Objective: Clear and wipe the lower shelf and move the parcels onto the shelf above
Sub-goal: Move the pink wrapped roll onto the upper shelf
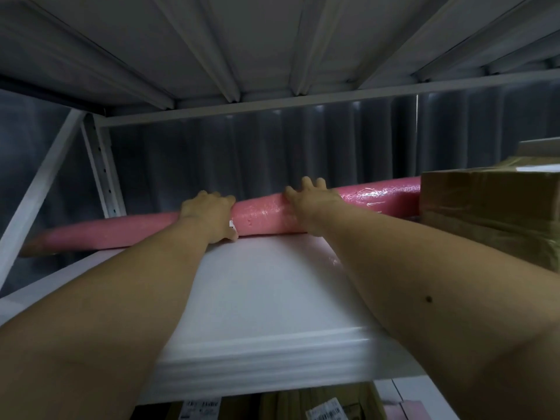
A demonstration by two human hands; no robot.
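Note:
A long pink roll wrapped in clear film (260,215) lies across the back of the white upper shelf (257,301), slanting up to the right. My left hand (209,215) grips the roll near its middle, thumb on the front side. My right hand (312,204) lies on top of the roll a little further right, fingers spread over it. Both forearms reach over the shelf's front edge. Below that edge, parcels with printed labels (325,410) show on the lower shelf.
A taped brown cardboard box (491,213) stands on the upper shelf at the right, hiding the roll's right end. A white upright with holes (104,174) and a diagonal brace stand at the back left. Corrugated metal wall behind; another shelf's underside overhead.

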